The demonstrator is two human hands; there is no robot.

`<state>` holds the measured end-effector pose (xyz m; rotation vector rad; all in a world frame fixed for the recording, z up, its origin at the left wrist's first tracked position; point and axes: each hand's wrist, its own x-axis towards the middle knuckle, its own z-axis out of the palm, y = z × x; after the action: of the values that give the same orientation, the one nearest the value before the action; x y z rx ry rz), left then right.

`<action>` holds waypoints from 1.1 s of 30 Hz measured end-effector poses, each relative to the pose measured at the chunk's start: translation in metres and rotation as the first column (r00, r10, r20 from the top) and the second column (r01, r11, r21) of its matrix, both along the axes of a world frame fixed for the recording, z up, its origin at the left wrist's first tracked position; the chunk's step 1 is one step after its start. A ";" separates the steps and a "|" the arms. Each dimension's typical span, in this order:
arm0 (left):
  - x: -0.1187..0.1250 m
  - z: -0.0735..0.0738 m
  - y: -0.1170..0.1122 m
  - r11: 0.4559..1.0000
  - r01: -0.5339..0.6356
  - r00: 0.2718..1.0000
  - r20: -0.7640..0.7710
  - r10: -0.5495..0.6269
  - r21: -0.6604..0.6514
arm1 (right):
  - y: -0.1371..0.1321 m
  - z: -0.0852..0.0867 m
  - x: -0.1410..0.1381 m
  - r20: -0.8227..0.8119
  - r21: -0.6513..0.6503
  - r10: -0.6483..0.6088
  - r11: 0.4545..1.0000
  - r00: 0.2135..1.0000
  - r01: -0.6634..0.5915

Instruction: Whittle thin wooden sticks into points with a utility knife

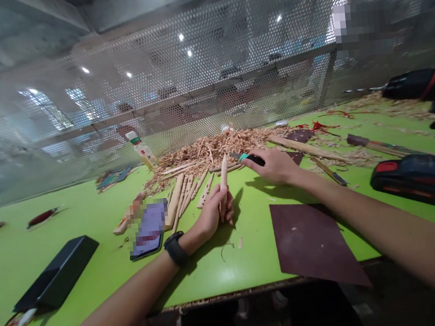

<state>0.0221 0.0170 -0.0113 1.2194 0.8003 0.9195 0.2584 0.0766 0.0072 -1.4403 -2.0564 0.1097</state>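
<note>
My left hand [214, 209] is closed around the lower part of a pale wooden stick [224, 171], which points up and away from me with a tapered tip. In my right hand [276, 165] is a utility knife [253, 159] with a black and green handle. Its blade points left toward the tip of the stick, and a small gap seems to lie between them. Beyond both hands rises a heap of wood shavings [216, 145]. Several carved wooden sticks [184, 194], some with notches or holes, lie left of my left hand.
A brown sandpaper sheet [308, 239] overhangs the front edge. A phone [149, 230] and a black box [57, 273] lie left. A glue bottle [142, 149] stands near the mesh screen [196, 89]. At right are a power drill [420, 178], a chisel-like tool [376, 145] and a wooden strip [307, 146].
</note>
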 end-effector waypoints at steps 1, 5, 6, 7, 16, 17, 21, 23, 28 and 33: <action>0.000 0.000 0.001 1.000 -0.009 1.000 0.012 0.009 -0.005 | -0.002 0.000 -0.004 -0.002 -0.010 0.011 1.000 1.000 -0.011; 0.000 0.001 0.001 0.998 -0.033 0.999 0.034 0.034 -0.053 | -0.009 0.000 -0.010 -0.027 -0.040 0.101 0.994 0.994 -0.102; 0.001 0.002 0.000 0.997 -0.039 0.999 0.036 0.041 -0.066 | -0.011 0.001 -0.011 -0.028 -0.041 0.135 0.990 0.990 -0.136; 0.001 0.003 0.000 0.996 -0.045 0.998 0.036 0.048 -0.075 | -0.012 0.001 -0.013 -0.026 -0.042 0.171 0.984 0.985 -0.172; 0.000 0.008 0.002 0.990 -0.082 0.996 0.014 0.084 -0.112 | -0.018 -0.009 -0.023 0.048 -0.054 0.355 0.934 0.934 -0.353; 0.000 0.008 0.002 0.990 -0.082 0.996 0.008 0.084 -0.114 | -0.018 -0.009 -0.022 0.045 -0.052 0.366 0.930 0.930 -0.363; -0.001 0.007 0.001 0.987 -0.071 0.997 0.011 0.073 -0.141 | -0.018 -0.009 -0.019 0.059 -0.040 0.379 0.925 0.924 -0.377; -0.002 0.007 0.002 0.984 -0.075 0.996 0.031 0.081 -0.163 | -0.016 -0.009 -0.018 0.092 -0.030 0.343 0.939 0.935 -0.342; -0.001 0.009 0.004 0.974 -0.093 0.993 0.048 0.105 -0.204 | -0.008 -0.010 -0.016 0.162 0.036 0.278 0.957 0.947 -0.288; -0.001 0.010 0.005 0.967 -0.086 0.995 0.029 0.096 -0.240 | -0.002 -0.010 -0.013 0.203 0.074 0.244 0.962 0.948 -0.264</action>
<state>0.0215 0.0221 -0.0015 0.9582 0.9128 0.8913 0.2451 0.0746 -0.0029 -1.1573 -2.3644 -0.0297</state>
